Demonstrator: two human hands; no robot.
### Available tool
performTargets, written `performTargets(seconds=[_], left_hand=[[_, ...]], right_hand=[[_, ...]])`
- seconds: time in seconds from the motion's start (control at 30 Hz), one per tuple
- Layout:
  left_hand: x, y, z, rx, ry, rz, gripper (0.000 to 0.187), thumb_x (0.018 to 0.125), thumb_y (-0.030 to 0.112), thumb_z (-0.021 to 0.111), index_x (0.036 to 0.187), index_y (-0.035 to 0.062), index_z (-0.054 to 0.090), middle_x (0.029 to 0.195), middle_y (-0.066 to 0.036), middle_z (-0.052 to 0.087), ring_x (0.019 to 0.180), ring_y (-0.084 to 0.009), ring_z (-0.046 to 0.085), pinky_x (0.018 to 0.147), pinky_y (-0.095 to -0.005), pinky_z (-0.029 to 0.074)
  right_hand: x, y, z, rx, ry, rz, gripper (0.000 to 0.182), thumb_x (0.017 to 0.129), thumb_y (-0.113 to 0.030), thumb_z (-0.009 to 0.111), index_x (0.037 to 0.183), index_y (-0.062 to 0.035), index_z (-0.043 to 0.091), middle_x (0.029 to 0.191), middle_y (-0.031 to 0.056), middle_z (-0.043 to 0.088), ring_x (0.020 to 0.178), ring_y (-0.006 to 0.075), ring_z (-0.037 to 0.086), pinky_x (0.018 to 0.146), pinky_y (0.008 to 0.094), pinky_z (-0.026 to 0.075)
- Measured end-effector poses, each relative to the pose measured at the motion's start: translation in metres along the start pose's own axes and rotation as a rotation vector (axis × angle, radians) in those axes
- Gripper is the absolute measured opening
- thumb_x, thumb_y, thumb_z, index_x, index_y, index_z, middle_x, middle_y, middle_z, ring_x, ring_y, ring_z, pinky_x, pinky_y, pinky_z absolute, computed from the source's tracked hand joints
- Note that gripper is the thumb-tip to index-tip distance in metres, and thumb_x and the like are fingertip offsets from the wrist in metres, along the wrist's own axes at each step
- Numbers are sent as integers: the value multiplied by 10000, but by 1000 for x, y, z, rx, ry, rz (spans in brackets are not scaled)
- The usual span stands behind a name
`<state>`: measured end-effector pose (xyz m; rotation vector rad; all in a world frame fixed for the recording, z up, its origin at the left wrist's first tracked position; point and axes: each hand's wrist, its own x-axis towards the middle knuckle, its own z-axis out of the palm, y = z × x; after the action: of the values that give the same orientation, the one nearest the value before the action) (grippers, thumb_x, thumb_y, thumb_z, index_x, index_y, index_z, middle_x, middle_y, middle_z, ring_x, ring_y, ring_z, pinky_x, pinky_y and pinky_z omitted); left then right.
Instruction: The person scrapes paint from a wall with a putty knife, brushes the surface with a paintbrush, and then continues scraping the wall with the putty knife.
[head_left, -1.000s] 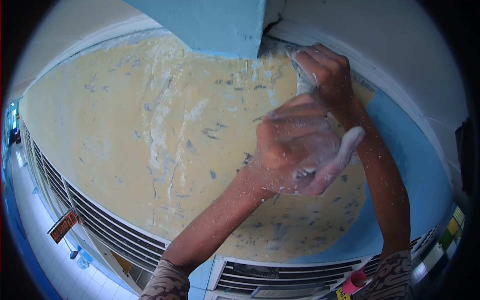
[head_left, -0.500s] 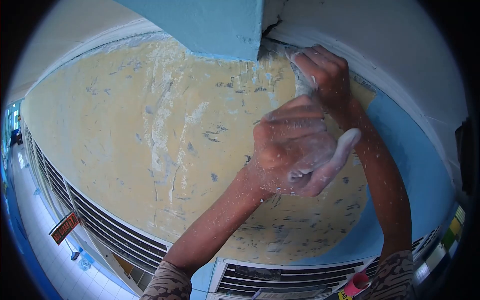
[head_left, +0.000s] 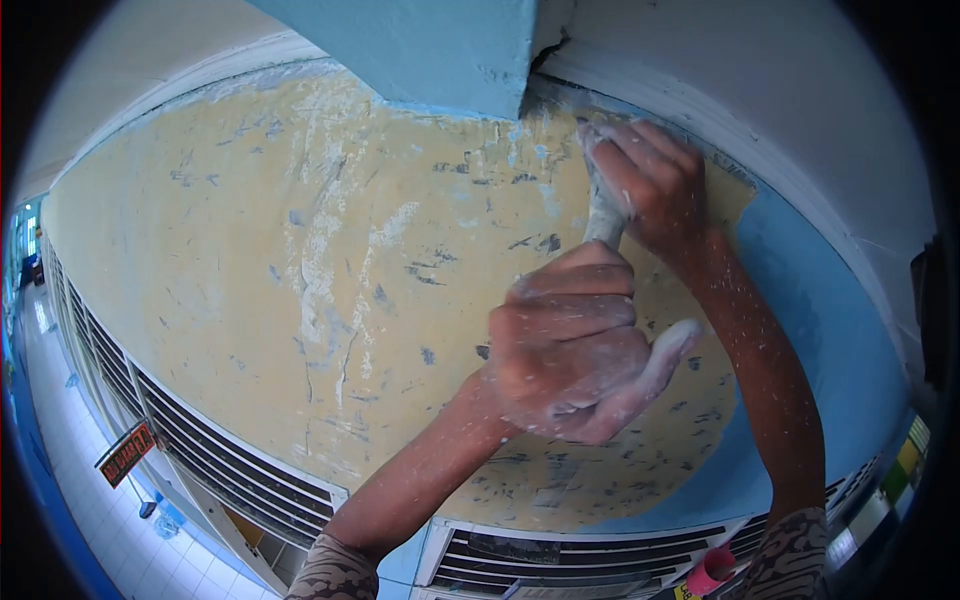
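Both my hands are on one scraper (head_left: 604, 215), whose pale, dust-coated handle shows between them. My right hand (head_left: 655, 185) is wrapped round its upper part, near the top of the wall. Lower down, my left hand (head_left: 570, 345) is closed in a fist at the handle's lower end, thumb sticking out to the right. The blade is mostly hidden by my right hand. Behind them is a wall (head_left: 240, 330) with a yellowish scraped area, white streaks and dark scuffs. White flecks and dust cover my hands and forearms.
A light-blue beam (head_left: 440, 50) juts down at the top, with a dark crack beside it. Blue paint (head_left: 800, 330) remains at right. Below are louvred vents (head_left: 560, 550), a hanging sign (head_left: 127, 452), a pink container (head_left: 711, 572) and a tiled floor (head_left: 110, 530) at lower left.
Both hands have moved down along the wall with the scraper, the left one farther and slightly leftward. More of the handle shows between them.
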<state>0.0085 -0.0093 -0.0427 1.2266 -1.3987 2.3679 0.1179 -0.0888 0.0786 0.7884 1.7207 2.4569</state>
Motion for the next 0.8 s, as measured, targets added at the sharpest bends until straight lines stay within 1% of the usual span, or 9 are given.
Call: performTargets(seconds=[0.03, 0.17, 0.2, 0.3, 0.47, 0.57, 0.63, 0.67, 0.8], left_hand=[[0, 2, 3, -62, 21, -96, 248, 786, -111, 714, 615, 33, 606, 524, -35, 527, 442, -159, 501, 453, -305, 456], [22, -10, 15, 48, 77, 50, 222, 764, -70, 725, 605, 46, 620, 511, -18, 518, 462, -167, 527, 487, -304, 467], [11, -3, 17, 8, 52, -31, 233, 725, -56, 726, 581, 100, 631, 543, -2, 548, 524, -141, 538, 550, -287, 449], [0, 15, 22, -154, 17, -183, 253, 743, -51, 758, 557, 48, 617, 510, -22, 514, 489, -166, 534, 514, -310, 456], [14, 14, 35, -79, 10, -128, 329, 736, -28, 766, 503, 77, 559, 505, -49, 505, 495, -175, 525, 524, -304, 455], [-3, 22, 39, -132, -4, -196, 355, 744, -39, 750, 490, 85, 535, 510, -51, 505, 493, -175, 510, 508, -307, 443], [0, 5, 40, -113, -73, -129, 130, 685, -32, 717, 624, 80, 689, 568, -1, 560, 552, -147, 538, 589, -324, 462], [3, 3, 45, -61, -6, -137, 162, 704, -53, 706, 627, 89, 690, 554, 3, 554, 558, -138, 548, 580, -316, 455], [6, 17, 45, -42, -60, -193, 193, 717, -70, 683, 637, 105, 702, 552, 14, 546, 570, -142, 553, 592, -304, 455]], right_hand=[[3, 5, 0, 2, -2, -6, 211, 718, -21, 669, 927, -41, 682, 847, 78, 702, 787, 260, 674, 638, 374, 558], [2, 18, -5, 82, -91, 110, 139, 756, -30, 692, 895, -30, 698, 884, 91, 721, 803, 251, 692, 635, 355, 571], [-1, 16, -8, 108, -71, 113, 134, 756, -34, 699, 889, -27, 698, 882, 92, 719, 799, 252, 691, 630, 355, 567], [-17, 12, -17, -28, 30, 20, 145, 765, -48, 708, 908, -24, 706, 864, 91, 712, 783, 250, 685, 632, 356, 561], [-23, 22, -28, 63, -144, 139, 142, 793, -55, 716, 932, -26, 722, 876, 93, 722, 779, 225, 692, 653, 342, 574], [-31, 21, -26, 39, -10, 25, 155, 778, -55, 700, 930, -25, 709, 860, 93, 713, 761, 242, 683, 629, 356, 560], [-22, 35, -21, 5, 5, 4, 156, 780, -63, 692, 932, -28, 704, 853, 95, 709, 750, 245, 677, 618, 359, 553], [-20, 40, -21, 86, -28, 49, 166, 776, -65, 685, 936, -27, 707, 857, 99, 711, 748, 253, 678, 625, 357, 553], [-27, 34, -32, 38, -62, 26, 167, 773, -63, 681, 933, -26, 710, 862, 108, 711, 750, 259, 679, 633, 360, 553]])
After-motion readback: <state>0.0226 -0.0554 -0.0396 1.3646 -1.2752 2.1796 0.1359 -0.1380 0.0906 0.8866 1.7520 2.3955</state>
